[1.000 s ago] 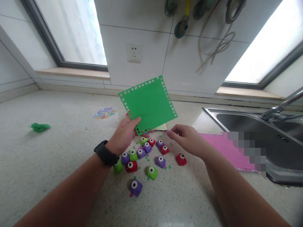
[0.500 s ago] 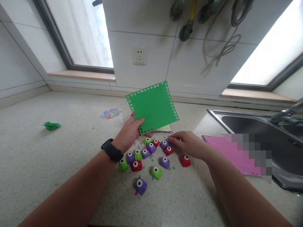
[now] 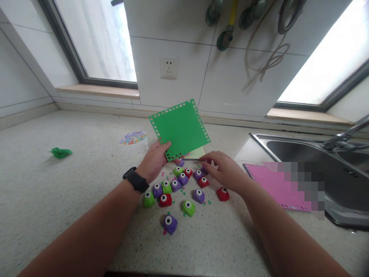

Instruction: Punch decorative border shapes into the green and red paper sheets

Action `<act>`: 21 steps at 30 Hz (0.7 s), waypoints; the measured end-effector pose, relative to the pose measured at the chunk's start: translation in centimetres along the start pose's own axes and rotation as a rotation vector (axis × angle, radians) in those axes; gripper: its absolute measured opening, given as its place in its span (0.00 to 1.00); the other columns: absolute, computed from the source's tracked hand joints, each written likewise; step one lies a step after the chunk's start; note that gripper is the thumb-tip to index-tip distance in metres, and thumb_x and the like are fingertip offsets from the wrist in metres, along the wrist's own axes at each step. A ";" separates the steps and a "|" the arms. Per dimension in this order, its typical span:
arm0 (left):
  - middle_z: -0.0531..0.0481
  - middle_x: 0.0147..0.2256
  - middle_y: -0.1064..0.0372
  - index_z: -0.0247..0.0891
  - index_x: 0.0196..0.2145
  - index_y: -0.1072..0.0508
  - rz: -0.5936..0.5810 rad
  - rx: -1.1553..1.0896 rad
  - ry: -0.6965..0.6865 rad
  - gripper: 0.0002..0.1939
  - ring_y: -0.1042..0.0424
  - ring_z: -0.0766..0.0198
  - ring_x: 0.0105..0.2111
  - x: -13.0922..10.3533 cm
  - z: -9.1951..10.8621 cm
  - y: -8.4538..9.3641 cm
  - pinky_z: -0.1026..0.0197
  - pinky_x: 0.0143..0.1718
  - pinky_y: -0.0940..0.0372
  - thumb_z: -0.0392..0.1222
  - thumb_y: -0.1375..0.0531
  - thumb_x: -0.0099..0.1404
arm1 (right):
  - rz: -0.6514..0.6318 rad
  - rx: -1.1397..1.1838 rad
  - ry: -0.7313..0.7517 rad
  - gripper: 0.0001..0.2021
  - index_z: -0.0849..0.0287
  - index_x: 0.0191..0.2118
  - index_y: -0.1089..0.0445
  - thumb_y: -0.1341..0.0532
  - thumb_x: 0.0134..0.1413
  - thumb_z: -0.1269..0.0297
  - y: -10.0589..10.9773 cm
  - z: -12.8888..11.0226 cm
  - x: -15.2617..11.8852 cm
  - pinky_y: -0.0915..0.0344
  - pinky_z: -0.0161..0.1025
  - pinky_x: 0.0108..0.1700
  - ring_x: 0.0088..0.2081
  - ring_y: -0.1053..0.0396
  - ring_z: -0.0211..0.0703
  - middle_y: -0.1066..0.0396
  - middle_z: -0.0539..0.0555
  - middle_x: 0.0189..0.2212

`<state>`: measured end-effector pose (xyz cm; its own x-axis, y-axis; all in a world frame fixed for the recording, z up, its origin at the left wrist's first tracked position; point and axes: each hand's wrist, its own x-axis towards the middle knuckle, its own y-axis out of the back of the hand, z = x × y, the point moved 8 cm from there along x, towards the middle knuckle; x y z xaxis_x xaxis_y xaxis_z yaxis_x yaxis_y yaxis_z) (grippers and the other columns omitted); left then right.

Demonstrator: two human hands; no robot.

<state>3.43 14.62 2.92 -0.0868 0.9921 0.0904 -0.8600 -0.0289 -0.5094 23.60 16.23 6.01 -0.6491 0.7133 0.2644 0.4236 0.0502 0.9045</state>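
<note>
One green sheet is hanging tilted at twelve o'clock from the scattered punches, the left hand gripping its seven o'clock corner; the right hand, fingers bent, is now reaching past a purple punch toward the yellow paper, its fingertips having just shifted up from that punch; whether it is pinching anything, I cannot tell; seemingly, punching is pausing, holes showing only partway along the sheet's near edge; a pink sheet is lying at three o'clock.
</note>
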 end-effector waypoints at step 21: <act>0.40 0.43 0.20 0.33 0.46 0.26 0.080 0.017 -0.044 0.11 0.19 0.54 0.38 0.7 0.3 1.0 0.55 0.34 0.21 0.37 0.41 0.67 | -0.115 -0.102 0.304 0.20 0.54 0.60 0.30 0.45 0.70 0.53 -2.2 -7.0 -0.5 0.39 0.55 0.58 0.57 0.35 0.56 0.31 0.60 0.59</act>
<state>2.31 15.26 2.74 -0.1770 0.9803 0.0876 -0.8579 -0.1101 -0.5019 18.51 10.88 6.25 -0.8542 0.4652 0.2324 0.2814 0.0376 0.9589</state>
